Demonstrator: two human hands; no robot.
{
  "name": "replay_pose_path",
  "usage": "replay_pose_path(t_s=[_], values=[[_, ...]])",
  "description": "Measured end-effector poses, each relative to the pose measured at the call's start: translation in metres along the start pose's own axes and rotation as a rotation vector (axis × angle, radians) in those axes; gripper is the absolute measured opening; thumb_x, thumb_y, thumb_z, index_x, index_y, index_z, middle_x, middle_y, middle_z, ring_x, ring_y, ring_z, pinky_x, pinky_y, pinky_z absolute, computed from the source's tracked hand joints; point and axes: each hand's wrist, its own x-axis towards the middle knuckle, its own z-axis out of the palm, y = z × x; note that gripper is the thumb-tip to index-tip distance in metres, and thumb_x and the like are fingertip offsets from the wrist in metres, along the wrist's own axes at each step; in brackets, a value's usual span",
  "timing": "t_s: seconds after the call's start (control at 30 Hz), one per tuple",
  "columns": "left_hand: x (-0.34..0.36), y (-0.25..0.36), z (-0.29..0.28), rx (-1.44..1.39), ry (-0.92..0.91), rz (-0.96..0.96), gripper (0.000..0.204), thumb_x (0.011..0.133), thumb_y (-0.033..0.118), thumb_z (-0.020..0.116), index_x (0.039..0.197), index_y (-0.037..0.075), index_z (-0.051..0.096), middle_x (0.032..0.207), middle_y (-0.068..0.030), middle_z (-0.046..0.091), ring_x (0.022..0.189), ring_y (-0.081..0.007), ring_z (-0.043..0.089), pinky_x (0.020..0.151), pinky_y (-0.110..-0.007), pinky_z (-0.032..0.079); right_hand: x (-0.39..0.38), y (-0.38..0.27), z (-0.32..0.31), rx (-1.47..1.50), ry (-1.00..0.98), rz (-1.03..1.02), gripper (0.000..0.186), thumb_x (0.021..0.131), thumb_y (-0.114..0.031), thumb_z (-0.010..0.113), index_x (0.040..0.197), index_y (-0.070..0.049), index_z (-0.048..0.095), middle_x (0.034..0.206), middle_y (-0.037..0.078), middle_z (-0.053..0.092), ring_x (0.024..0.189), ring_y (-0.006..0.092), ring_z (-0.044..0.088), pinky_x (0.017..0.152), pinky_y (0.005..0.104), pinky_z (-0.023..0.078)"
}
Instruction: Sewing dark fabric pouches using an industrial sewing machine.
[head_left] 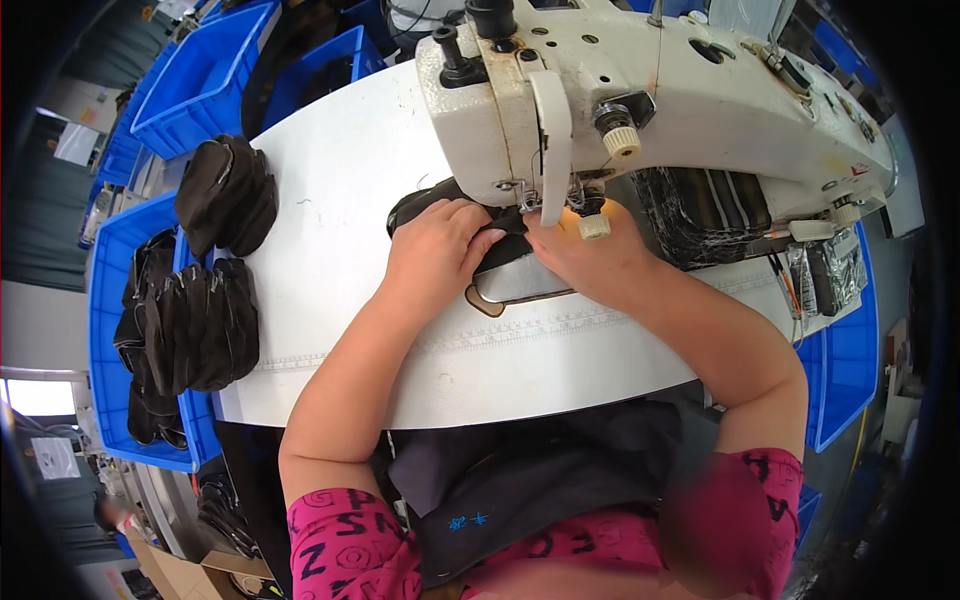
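Observation:
A white sewing machine (600,90) stands over the pale table, and a dark brown fabric piece (507,250) lies under its needle area. My left hand (437,250) rests on the left side of that piece, its thumb and fingers closed on the cloth. From the right, my right hand (592,252) grips the same cloth close to the presser foot, lit by the machine's lamp. The needle itself and my right fingertips are mostly hidden behind the machine's parts. Below the cloth shows the metal bed plate (530,278).
Stacks of dark sewn pieces (205,325) sit at the table's left edge, partly over a blue crate (110,290). Behind the machine arm's underside lies a striped dark stack (705,215). Tweezers or thin tools (785,285) lie far right. A printed ruler strip (480,335) crosses the tabletop.

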Motion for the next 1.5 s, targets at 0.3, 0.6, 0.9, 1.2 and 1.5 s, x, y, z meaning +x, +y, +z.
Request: replay_pose_path(t_s=[0.3,0.6,0.9,1.2,1.5], values=[[-0.005,0.007,-0.001,0.044,-0.04,-0.011,0.02,0.093,0.025,0.075,0.091,0.006,0.066,0.088,-0.0067,0.066,0.089,-0.0287,0.067,0.075,-0.04,0.056,0.017,-0.016,-0.014,-0.176,-0.001,0.05,0.024,0.078,-0.013,0.078,0.096,-0.009,0.061,0.076,0.002,0.062,0.06,0.0235,0.063,0.051,0.0352,0.049],[-0.005,0.008,0.01,0.03,0.247,0.188,0.027,0.076,0.006,0.073,0.103,0.009,0.072,0.094,-0.0048,0.068,0.089,-0.0283,0.065,0.078,-0.039,0.054,0.016,-0.015,-0.013,-0.06,0.026,0.073,0.025,0.077,-0.013,0.078,0.095,-0.012,0.061,0.072,0.0,0.061,0.058,0.0233,0.064,0.052,0.0357,0.051],[0.0,0.008,0.015,-0.124,0.115,0.026,0.02,0.083,0.016,0.079,0.1,0.009,0.072,0.092,-0.0043,0.069,0.088,-0.0276,0.064,0.075,-0.042,0.053,0.015,-0.012,-0.014,-0.035,0.025,0.092,0.021,0.077,-0.011,0.077,0.09,-0.01,0.061,0.069,0.003,0.061,0.059,0.0257,0.066,0.053,0.0385,0.053],[-0.003,0.011,0.022,0.064,0.175,0.037,0.03,0.075,0.008,0.08,0.101,0.015,0.067,0.094,-0.0001,0.067,0.089,-0.0233,0.066,0.068,-0.038,0.056,0.016,-0.015,-0.01,0.017,0.016,0.086,0.019,0.078,-0.009,0.076,0.09,-0.009,0.062,0.073,0.005,0.063,0.061,0.0277,0.066,0.054,0.0395,0.053],[0.0,0.004,0.017,-0.062,0.197,0.196,0.024,0.074,0.007,0.08,0.096,0.013,0.075,0.098,-0.0016,0.068,0.09,-0.0253,0.067,0.075,-0.037,0.057,0.006,-0.023,-0.026,0.035,-0.167,0.062,0.016,0.08,-0.013,0.074,0.093,-0.009,0.064,0.075,0.004,0.065,0.066,0.0244,0.067,0.055,0.0375,0.052]])
